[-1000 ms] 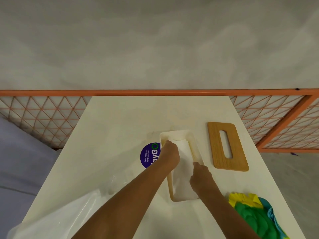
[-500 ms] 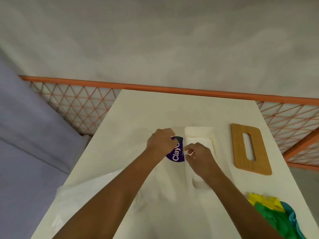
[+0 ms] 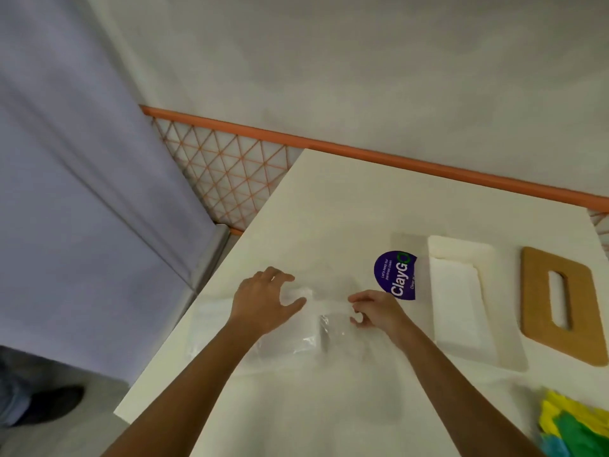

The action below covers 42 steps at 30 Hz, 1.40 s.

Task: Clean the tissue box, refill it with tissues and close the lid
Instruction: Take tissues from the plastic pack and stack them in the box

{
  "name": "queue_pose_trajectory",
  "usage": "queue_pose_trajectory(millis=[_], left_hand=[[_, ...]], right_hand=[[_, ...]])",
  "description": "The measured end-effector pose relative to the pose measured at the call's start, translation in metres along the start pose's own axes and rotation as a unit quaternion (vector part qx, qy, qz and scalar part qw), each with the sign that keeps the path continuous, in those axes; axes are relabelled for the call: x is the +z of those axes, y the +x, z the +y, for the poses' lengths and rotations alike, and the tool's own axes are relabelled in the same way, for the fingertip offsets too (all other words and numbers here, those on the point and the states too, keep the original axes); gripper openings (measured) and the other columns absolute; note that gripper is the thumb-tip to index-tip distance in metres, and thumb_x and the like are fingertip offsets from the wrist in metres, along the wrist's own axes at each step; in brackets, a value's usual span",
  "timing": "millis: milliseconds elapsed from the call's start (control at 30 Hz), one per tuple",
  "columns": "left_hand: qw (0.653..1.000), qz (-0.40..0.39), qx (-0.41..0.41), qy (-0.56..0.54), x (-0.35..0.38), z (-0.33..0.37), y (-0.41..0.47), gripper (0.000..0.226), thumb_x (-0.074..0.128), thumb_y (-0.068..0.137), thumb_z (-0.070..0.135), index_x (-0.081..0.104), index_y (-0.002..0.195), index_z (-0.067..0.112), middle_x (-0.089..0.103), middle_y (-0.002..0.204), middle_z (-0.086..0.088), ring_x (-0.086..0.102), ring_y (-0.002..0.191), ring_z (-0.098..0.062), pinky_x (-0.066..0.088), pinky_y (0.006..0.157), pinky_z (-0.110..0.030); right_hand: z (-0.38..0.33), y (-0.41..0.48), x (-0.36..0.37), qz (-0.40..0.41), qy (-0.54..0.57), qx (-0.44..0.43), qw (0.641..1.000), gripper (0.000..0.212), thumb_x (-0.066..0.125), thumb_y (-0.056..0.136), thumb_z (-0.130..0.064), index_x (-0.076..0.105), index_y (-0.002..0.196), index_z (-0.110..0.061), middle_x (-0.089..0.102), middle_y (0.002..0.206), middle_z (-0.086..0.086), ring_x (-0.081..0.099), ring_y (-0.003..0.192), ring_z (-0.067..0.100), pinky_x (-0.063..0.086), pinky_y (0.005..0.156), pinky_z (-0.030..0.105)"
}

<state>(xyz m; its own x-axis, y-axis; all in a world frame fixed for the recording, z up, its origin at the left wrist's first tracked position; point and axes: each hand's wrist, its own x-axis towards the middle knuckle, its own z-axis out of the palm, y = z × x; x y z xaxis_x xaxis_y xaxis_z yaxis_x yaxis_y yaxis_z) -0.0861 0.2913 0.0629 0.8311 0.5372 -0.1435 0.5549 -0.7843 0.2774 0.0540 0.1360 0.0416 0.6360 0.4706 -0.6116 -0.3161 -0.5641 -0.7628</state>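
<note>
Centrally: left hand [image 3: 263, 301], fingers spread, rests on clear wrapper [image 3: 309, 338]; right hand [image 3: 375, 311] curls at its edge, grip not discernible. Tissue box [image 3: 461, 251], uncovered, tissues [image 3: 456, 301] inside, stands right of both hands; wooden lid [image 3: 534, 308] flat beside it.

1. One tissue box [image 3: 458, 253] (white, open-topped).
2. One wooden lid [image 3: 534, 308].
3. One clear plastic wrapper [image 3: 309, 339] (one purple label [image 3: 395, 275]).
4. One multicoloured cloth [image 3: 575, 428].
5. Two hands: left hand [image 3: 263, 301], right hand [image 3: 379, 311].
6. One table [image 3: 329, 209].
</note>
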Motion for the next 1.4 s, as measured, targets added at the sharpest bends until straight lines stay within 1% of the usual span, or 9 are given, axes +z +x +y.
queue_pose_trajectory(millis=[133,267,433,633,767,900,1200,1333,1400], left_hand=[[0.997,-0.073,-0.011,0.004,0.005,-0.025,-0.015,0.123,0.032,0.042,0.099,0.022,0.145,0.033,0.019,0.155,0.006,0.021,0.142,-0.017,0.016,0.118,-0.038],[0.993,-0.114,0.003,0.028,0.017,-0.042,-0.02,0.145,0.021,0.024,0.101,0.007,0.148,0.028,0.01,0.158,0.003,0.01,0.146,-0.019,0.006,0.119,-0.042],[0.992,-0.117,0.027,0.045,0.029,-0.047,-0.025,0.132,0.053,0.047,0.089,0.0,0.148,0.025,0.008,0.158,0.002,0.008,0.146,-0.021,0.004,0.12,-0.045],[0.993,-0.102,0.03,0.046,0.033,-0.046,-0.026,0.124,0.061,0.055,0.081,0.001,0.148,0.024,0.011,0.157,0.001,0.01,0.145,-0.022,0.005,0.119,-0.046],[0.993,-0.101,0.035,0.048,0.033,-0.046,-0.026,0.123,0.061,0.056,0.08,0.002,0.149,0.024,0.012,0.156,0.002,0.011,0.144,-0.021,0.006,0.119,-0.046],[0.993,-0.1,0.035,0.044,0.032,-0.047,-0.026,0.122,0.061,0.056,0.079,0.002,0.149,0.024,0.012,0.156,0.002,0.012,0.144,-0.021,0.006,0.119,-0.045],[0.996,-0.078,0.043,0.021,0.028,-0.053,-0.026,0.12,0.063,0.056,0.078,0.008,0.148,0.025,0.022,0.153,0.004,0.022,0.14,-0.017,0.014,0.119,-0.037],[0.996,-0.079,0.044,0.023,0.03,-0.052,-0.028,0.119,0.064,0.056,0.077,0.01,0.148,0.024,0.023,0.153,0.004,0.022,0.14,-0.017,0.014,0.119,-0.037],[0.996,-0.08,0.042,0.018,0.03,-0.052,-0.028,0.119,0.064,0.056,0.077,0.01,0.148,0.024,0.023,0.152,0.004,0.022,0.14,-0.016,0.014,0.118,-0.036]], right_hand=[[0.0,0.001,0.019,-0.009,-0.071,0.001,0.997,0.027,0.044,0.089,0.001,0.064,0.106,-0.007,0.063,0.085,0.009,0.055,0.061,0.014,0.049,0.054,0.022],[-0.003,0.0,0.038,-0.02,-0.093,-0.003,0.996,0.034,0.037,0.092,0.0,0.062,0.115,-0.008,0.062,0.098,0.008,0.057,0.063,0.013,0.045,0.04,0.015],[-0.003,-0.002,0.056,-0.016,-0.162,-0.047,0.986,0.031,0.043,0.092,-0.004,0.062,0.116,-0.01,0.062,0.096,0.001,0.056,0.066,0.011,0.042,0.046,0.01],[-0.002,-0.007,0.065,0.011,-0.164,-0.079,0.983,0.024,0.055,0.085,-0.002,0.061,0.108,-0.003,0.059,0.091,0.004,0.056,0.08,0.02,0.052,0.073,0.031],[0.001,-0.009,0.071,0.026,-0.083,-0.043,0.995,0.024,0.054,0.086,-0.002,0.055,0.109,-0.008,0.062,0.096,0.008,0.056,0.077,0.02,0.046,0.054,0.021],[-0.003,-0.012,0.066,0.002,-0.03,-0.023,0.999,0.025,0.04,0.088,0.006,0.058,0.092,-0.012,0.057,0.073,0.001,0.052,0.062,0.012,0.044,0.053,0.019],[0.0,-0.003,0.038,0.01,0.087,-0.009,0.996,0.018,0.058,0.083,-0.005,0.068,0.096,-0.012,0.065,0.083,0.004,0.059,0.073,0.019,0.048,0.063,0.027],[0.017,0.002,0.036,-0.004,0.085,0.04,0.996,0.021,0.061,0.084,-0.008,0.064,0.105,-0.005,0.064,0.085,0.009,0.059,0.075,0.024,0.053,0.077,0.04],[0.019,0.001,0.037,-0.032,0.108,0.041,0.993,0.025,0.064,0.083,-0.007,0.061,0.108,-0.005,0.066,0.085,0.009,0.063,0.071,0.022,0.056,0.066,0.035]])
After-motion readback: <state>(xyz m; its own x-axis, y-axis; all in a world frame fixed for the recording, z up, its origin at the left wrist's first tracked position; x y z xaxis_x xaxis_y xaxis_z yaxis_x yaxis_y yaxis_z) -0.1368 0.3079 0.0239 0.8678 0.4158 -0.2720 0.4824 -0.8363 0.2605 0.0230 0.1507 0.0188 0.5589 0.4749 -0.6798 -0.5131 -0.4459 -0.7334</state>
